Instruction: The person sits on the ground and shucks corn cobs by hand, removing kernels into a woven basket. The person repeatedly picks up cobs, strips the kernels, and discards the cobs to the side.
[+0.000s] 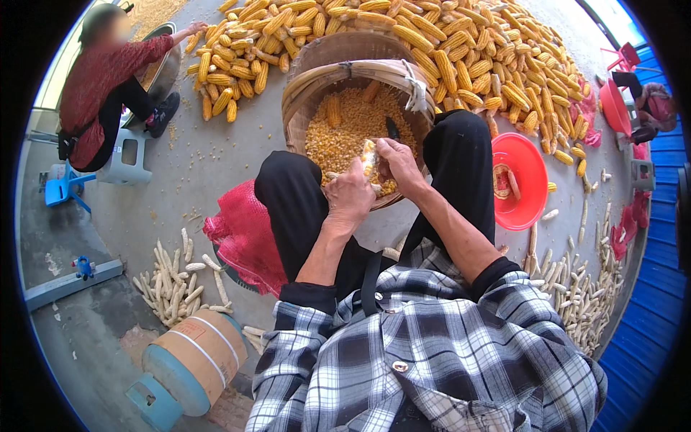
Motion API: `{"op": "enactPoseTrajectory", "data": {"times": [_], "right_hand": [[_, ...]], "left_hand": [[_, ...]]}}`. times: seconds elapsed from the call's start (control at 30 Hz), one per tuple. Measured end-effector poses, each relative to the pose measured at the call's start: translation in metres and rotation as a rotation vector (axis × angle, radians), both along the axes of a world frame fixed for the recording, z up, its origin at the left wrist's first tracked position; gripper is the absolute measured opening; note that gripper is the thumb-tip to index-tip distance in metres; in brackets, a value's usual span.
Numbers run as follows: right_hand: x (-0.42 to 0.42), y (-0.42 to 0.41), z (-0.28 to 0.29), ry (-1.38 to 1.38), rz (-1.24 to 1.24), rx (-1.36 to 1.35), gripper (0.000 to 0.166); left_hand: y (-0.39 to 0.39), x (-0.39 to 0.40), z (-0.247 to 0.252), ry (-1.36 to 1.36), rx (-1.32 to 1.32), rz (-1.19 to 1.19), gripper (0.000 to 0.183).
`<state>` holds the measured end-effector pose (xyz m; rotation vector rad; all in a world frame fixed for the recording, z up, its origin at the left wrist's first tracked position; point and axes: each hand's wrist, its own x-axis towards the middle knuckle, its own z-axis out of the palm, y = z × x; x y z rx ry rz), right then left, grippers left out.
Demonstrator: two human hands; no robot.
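Observation:
A partly shelled corn cob [368, 157] is held between my two hands, with some yellow kernels still on it. My left hand [350, 193] grips its lower end, and my right hand [398, 162] has its fingers around the upper part. Both hands are over a woven bamboo basket [294, 108] between my knees. Loose yellow kernels [337, 143] fill its lower part, with a few cobs lying on them. A dark tool handle [392, 128] sticks up from the kernels near my right hand; its other end is hidden.
Unshelled corn [486, 70] is heaped beyond the basket. A red plastic basin [519, 210] stands right of my knee. Bare cobs lie in piles at left [173, 281] and right [577, 302]. A pink woven sack [251, 232] and a gas cylinder [178, 372] are at left. Two other people sit farther off.

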<state>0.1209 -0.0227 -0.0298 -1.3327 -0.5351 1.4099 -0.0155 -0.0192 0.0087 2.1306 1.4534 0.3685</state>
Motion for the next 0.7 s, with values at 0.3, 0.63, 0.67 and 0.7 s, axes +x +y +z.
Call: {"op": "enactPoseTrajectory", "data": {"times": [0.3, 0.63, 0.67, 0.7], "right_hand": [[0.008, 0.003, 0.016, -0.397, 0.239, -0.109, 0.050], [-0.001, 0.001, -0.003, -0.024, -0.037, -0.078, 0.032], [0.000, 0.000, 0.005, 0.066, -0.023, -0.084, 0.033], [0.002, 0.001, 0.013, 0.157, -0.010, -0.085, 0.033]], "left_hand": [[-0.005, -0.001, -0.016, 0.120, 0.248, -0.134, 0.023], [-0.006, 0.001, -0.017, -0.044, 0.123, -0.075, 0.017], [-0.005, 0.001, -0.015, -0.039, 0.127, -0.066, 0.017], [-0.003, 0.001, -0.013, -0.033, 0.136, -0.060, 0.018]]}}
